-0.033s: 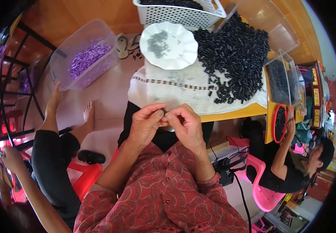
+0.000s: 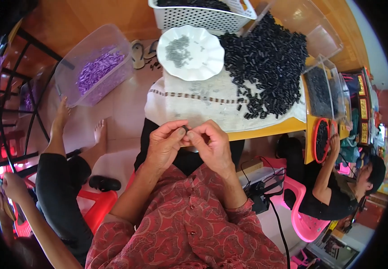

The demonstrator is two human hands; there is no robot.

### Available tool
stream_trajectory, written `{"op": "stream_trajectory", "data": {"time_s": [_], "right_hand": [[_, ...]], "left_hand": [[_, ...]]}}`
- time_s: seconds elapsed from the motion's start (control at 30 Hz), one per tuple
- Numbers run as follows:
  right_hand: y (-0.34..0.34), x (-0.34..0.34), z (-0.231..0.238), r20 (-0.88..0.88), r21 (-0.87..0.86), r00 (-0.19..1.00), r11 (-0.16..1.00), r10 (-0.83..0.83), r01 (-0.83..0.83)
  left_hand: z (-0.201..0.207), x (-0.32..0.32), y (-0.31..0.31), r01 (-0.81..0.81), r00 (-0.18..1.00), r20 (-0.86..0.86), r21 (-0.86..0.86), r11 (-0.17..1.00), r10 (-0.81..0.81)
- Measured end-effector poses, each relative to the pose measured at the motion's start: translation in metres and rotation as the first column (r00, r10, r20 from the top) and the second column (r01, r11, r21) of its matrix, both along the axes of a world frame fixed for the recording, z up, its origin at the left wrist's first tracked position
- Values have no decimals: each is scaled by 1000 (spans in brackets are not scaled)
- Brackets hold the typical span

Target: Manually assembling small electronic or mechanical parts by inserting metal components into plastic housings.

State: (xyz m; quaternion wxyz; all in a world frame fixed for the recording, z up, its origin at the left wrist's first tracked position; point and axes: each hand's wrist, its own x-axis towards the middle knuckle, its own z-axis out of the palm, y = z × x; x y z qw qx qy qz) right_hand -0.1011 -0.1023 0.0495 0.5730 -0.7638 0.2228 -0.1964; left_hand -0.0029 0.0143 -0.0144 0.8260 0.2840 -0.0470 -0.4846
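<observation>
My left hand [image 2: 163, 142] is closed in a pinch on a small black piece [image 2: 185, 128], held over my lap just short of the table's front edge. My right hand [image 2: 213, 145] meets it there, thumb and forefinger pressed together against the same spot. Whether the right fingers hold a separate tiny part is hidden. Beyond the hands, a white scalloped plate [image 2: 209, 62] with small greyish clear pieces [image 2: 177, 51] rests on a white cloth [image 2: 185, 107]. A large heap of short black tube-like pieces [image 2: 268, 67] spreads over the cloth's right side.
Behind the plate stands a white perforated basket [image 2: 194, 19] of black pieces. A clear bin [image 2: 122, 71] with purple pieces [image 2: 97, 69] is at the left. At the right, a clear box [image 2: 321, 89] and a red tray [image 2: 322, 140] lie near another person's hand [image 2: 334, 144]. Another person sits left.
The whole view has shifted slightly, so the table things appear a little further left. Both hands stay pinched together at the small black piece.
</observation>
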Motion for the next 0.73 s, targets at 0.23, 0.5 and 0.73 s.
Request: {"op": "stream_trajectory", "data": {"time_s": [0.23,0.5,0.73], "right_hand": [[3,0,-2,13,19,997,997,-70,70],[-14,-8,4,63,-133,997,990,-45,53],[-83,-14,-20,13,-698,854,607,-520,381]], "left_hand": [[4,1,1,19,1000,21,6,1000,-19],[10,5,0,65,998,-20,7,998,-64],[5,4,0,108,994,-32,-19,994,-108]]}}
